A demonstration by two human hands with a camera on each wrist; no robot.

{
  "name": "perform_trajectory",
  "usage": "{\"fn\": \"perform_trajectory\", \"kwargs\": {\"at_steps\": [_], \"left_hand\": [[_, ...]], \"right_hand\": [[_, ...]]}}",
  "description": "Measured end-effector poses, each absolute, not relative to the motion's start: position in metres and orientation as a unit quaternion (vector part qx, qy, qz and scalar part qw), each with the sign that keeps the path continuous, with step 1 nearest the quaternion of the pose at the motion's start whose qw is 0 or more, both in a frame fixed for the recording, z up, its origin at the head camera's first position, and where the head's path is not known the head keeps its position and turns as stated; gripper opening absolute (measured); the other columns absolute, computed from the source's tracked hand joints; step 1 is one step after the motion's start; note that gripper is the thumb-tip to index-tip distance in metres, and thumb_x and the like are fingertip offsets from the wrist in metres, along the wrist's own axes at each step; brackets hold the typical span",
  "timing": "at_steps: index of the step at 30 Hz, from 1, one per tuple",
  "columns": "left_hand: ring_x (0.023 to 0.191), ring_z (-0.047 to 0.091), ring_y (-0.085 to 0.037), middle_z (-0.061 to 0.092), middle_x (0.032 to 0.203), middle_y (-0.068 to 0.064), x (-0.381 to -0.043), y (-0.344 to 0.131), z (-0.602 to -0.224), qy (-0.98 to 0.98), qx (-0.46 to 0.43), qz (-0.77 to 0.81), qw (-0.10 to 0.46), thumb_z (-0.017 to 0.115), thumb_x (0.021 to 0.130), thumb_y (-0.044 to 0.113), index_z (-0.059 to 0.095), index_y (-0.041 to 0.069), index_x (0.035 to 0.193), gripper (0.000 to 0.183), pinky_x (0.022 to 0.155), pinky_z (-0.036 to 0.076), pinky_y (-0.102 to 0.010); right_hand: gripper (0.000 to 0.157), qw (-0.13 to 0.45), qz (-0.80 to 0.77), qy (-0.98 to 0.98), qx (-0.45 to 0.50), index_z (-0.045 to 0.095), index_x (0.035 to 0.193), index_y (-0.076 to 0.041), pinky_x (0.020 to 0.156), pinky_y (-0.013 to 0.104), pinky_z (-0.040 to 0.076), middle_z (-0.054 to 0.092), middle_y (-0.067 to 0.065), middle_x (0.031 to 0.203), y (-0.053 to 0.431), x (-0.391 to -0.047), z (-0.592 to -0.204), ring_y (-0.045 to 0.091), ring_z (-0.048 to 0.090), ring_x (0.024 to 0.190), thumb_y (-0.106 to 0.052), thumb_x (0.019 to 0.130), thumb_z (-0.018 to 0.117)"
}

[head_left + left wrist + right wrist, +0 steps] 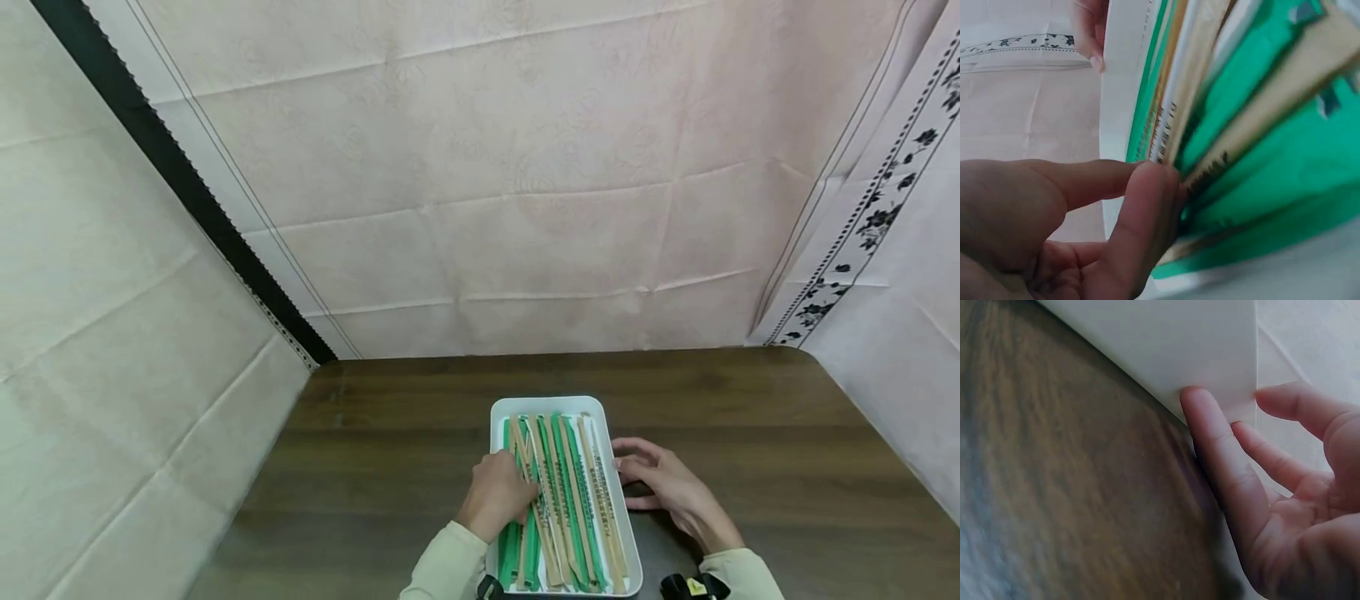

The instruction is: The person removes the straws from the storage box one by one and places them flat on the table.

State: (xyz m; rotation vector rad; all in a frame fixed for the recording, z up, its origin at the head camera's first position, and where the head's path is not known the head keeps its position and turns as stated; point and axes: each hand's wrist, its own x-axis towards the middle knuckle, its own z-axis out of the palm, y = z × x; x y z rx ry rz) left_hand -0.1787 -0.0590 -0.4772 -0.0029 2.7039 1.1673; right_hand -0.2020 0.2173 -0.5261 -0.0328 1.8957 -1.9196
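Note:
A white rectangular tray (547, 403) holds several long, thin wrapped chopsticks (553, 467) in green and tan sleeves, lying lengthwise and partly overlapping. My left hand (498, 497) reaches in over the left part of the tray, fingers curled. In the left wrist view, its thumb and forefinger pinch at a tan chopstick sleeve (1200, 81) with dark printing; the fingertips hide the exact grip. Outside the tray's right side, my right hand (671, 492) has its fingers extended. The right wrist view shows its fingertips (1196, 397) against the tray's smooth outer wall (1179, 337).
The tray stands on a dark brown wooden table (390, 467). Pale cloth (525, 208) hangs behind the table's far edge, with more cloth on the left and right sides. A black band (187, 183) runs down the left cloth and a floral border (870, 225) down the right.

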Motion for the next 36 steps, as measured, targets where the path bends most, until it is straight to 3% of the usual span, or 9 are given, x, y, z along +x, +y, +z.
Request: {"fn": "perform_trajectory", "kwargs": {"at_steps": [5,11,16,19,27,36], "left_hand": [[0.04,0.061,-0.013,0.059,0.045,0.0,-0.178,-0.065,-0.462,0.897,0.009,0.425,0.118,0.077,0.096,0.015,0.067,0.006,0.058,0.039,0.043,0.05,-0.025],[0.056,0.07,-0.014,0.071,0.068,-0.007,-0.195,-0.071,-0.425,0.854,0.021,0.501,0.142,0.075,0.1,0.021,0.077,-0.001,0.089,0.024,0.065,0.064,-0.039],[0.066,0.072,-0.014,0.074,0.082,-0.012,-0.215,-0.057,-0.429,0.831,0.014,0.526,0.18,0.075,0.1,0.02,0.076,0.0,0.101,0.021,0.073,0.065,-0.036],[0.067,0.072,-0.016,0.075,0.079,-0.011,-0.221,-0.046,-0.441,0.856,0.001,0.485,0.181,0.078,0.098,0.022,0.077,0.003,0.094,0.02,0.071,0.063,-0.034],[0.049,0.068,-0.016,0.064,0.049,-0.002,-0.225,-0.031,-0.471,0.921,-0.011,0.38,0.087,0.083,0.092,0.018,0.068,0.006,0.057,0.04,0.054,0.052,-0.026],[0.047,0.068,-0.02,0.063,0.049,-0.004,-0.215,-0.033,-0.479,0.907,-0.009,0.418,0.057,0.075,0.093,0.005,0.067,0.004,0.056,0.037,0.049,0.055,-0.029]], "right_hand": [[0.055,0.212,-0.692,0.69,-0.008,0.044,0.152,0.003,0.082,0.045,0.064,0.072,0.008,0.121,0.217,-0.202,-0.524,0.021,0.069,0.1,-0.023,0.108,0.062],[0.054,0.202,-0.691,0.694,-0.011,0.045,0.151,0.005,0.082,0.044,0.064,0.072,0.007,0.119,0.218,-0.206,-0.52,0.019,0.069,0.099,-0.021,0.107,0.063],[0.054,0.194,-0.689,0.699,0.006,0.046,0.15,0.004,0.08,0.042,0.064,0.072,0.006,0.113,0.22,-0.208,-0.519,0.019,0.068,0.098,-0.022,0.106,0.064],[0.053,0.193,-0.689,0.698,0.024,0.048,0.149,0.004,0.08,0.042,0.064,0.072,0.007,0.112,0.218,-0.207,-0.522,0.02,0.068,0.098,-0.022,0.106,0.065],[0.052,0.194,-0.689,0.698,0.037,0.049,0.147,0.005,0.081,0.041,0.064,0.07,0.009,0.111,0.211,-0.202,-0.528,0.021,0.067,0.099,-0.022,0.105,0.065],[0.053,0.2,-0.681,0.704,0.026,0.049,0.146,0.006,0.08,0.039,0.064,0.07,0.008,0.107,0.211,-0.199,-0.527,0.02,0.067,0.097,-0.024,0.104,0.066]]}}
